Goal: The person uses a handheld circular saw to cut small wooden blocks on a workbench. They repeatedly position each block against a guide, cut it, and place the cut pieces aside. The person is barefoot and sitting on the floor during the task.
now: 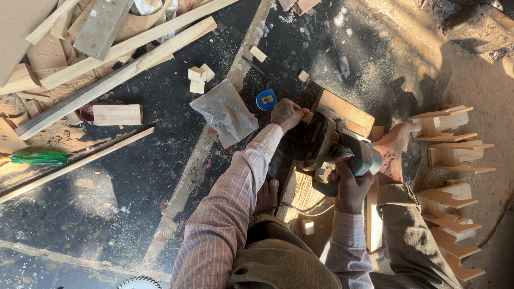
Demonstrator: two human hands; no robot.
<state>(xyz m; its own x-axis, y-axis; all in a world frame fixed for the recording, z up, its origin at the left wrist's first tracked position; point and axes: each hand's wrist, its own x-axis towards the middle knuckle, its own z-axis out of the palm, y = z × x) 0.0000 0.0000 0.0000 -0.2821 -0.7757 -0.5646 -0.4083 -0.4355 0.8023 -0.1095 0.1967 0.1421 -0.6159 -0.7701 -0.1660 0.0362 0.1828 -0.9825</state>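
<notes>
Head view: right hand (350, 187) fingers around power saw (334, 150), left hand (286, 113) fingers gripping wooden board (345, 112), plastic bag (225, 111) contents unclear.

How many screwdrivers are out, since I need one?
1: a green-handled screwdriver lies on the floor at the far left, beside a long wood strip. Others may be hidden under the wood pile.

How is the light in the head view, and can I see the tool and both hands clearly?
Head view: hard sunlight from the upper right washes out the sandy ground; the power tool sits partly in shadow, its dark body hard to read. The left hand is sunlit and sharp, the right hand shaded but clear. Wide-lens bending shows at the edges.
</notes>
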